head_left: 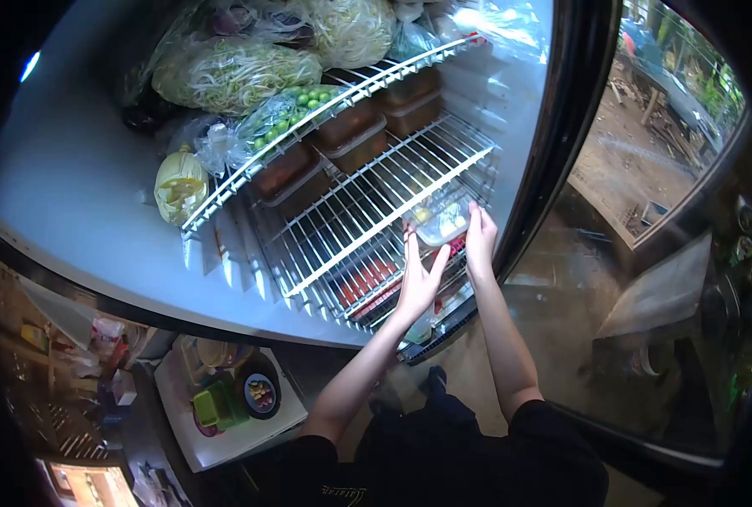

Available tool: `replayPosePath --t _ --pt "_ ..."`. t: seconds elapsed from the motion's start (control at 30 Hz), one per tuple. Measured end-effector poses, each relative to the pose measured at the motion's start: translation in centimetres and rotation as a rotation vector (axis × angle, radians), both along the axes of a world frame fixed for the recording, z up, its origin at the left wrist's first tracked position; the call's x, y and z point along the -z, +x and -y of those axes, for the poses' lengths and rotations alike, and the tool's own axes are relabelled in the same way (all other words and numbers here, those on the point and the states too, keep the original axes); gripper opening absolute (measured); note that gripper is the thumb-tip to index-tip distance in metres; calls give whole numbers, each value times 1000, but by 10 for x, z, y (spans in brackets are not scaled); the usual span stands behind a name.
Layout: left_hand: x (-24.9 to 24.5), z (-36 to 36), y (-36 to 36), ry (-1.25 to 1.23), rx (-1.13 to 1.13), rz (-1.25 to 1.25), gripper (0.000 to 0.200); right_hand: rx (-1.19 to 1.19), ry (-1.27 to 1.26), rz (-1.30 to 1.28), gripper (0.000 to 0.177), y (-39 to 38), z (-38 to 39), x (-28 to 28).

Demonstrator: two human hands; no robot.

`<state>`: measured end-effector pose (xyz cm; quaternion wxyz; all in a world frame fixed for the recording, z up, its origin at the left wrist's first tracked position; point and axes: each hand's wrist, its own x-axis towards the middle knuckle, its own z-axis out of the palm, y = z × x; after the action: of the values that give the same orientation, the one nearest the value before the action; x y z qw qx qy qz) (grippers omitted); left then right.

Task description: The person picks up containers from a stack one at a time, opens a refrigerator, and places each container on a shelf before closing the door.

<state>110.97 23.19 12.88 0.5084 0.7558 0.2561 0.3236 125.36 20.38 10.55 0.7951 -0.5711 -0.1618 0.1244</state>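
Both of my hands hold a clear plastic food container (440,221) with pale and yellowish pieces in it. My left hand (420,279) grips its left side, thumb toward the near edge, and my right hand (480,238) has the right side. The container is at the front of an open refrigerator, by the front edge of the middle wire shelf (367,221). Farther back on that shelf stand several lidded containers with dark reddish contents, such as the container (355,139). My fingers under the container are hidden.
The upper wire shelf (325,118) carries bagged bean sprouts (236,78), green round fruit (295,110) and a cut yellowish vegetable (181,188). Red items (367,283) lie lower down. The glass door (646,338) stands open at right. A white table (198,452) with dishes is at lower left.
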Motion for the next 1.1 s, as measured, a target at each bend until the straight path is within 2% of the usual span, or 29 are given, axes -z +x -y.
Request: replayPosePath --t 0.1,0.13,0.2,0.23,0.27,0.33,0.4,0.43,0.47,0.5,0.53,0.57,0.8,1.1 --pt "-6 -29 24 -46 -95 -65 81 16 -12 18 29 27 -36 4" --pt "-11 -40 29 -39 -65 -106 79 41 -2 -10 27 32 -47 3" --pt "1 -52 42 12 -159 -123 71 53 -7 4 24 41 -63 4" --pt "-11 -54 44 -180 -136 -222 68 39 -22 47 23 47 -68 5" --pt "6 -66 51 -46 -104 -265 62 21 -37 93 22 53 -73 5" --pt "32 -85 60 226 -18 -386 53 -103 -53 -18 22 68 -85 22" --pt "49 -98 73 232 -46 -474 49 -83 144 -212 32 60 -93 18" --pt "51 -101 78 235 -60 -501 49 -84 295 -245 45 64 -104 37" --pt "53 -104 82 227 -66 -513 49 -74 249 -122 48 71 -116 55" --pt "52 -105 86 215 -75 -519 49 -82 230 -157 47 75 -123 58" --pt "51 -106 90 199 -89 -518 48 -90 210 -190 45 68 -124 38" --pt "49 -108 94 186 -101 -512 48 -118 75 -313 33 62 -117 19" --pt "45 -123 110 133 -158 -467 46 -164 75 -182 27 66 -156 33" --pt "27 -124 89 25 -211 -379 44 -201 149 -171 22 59 -141 47"
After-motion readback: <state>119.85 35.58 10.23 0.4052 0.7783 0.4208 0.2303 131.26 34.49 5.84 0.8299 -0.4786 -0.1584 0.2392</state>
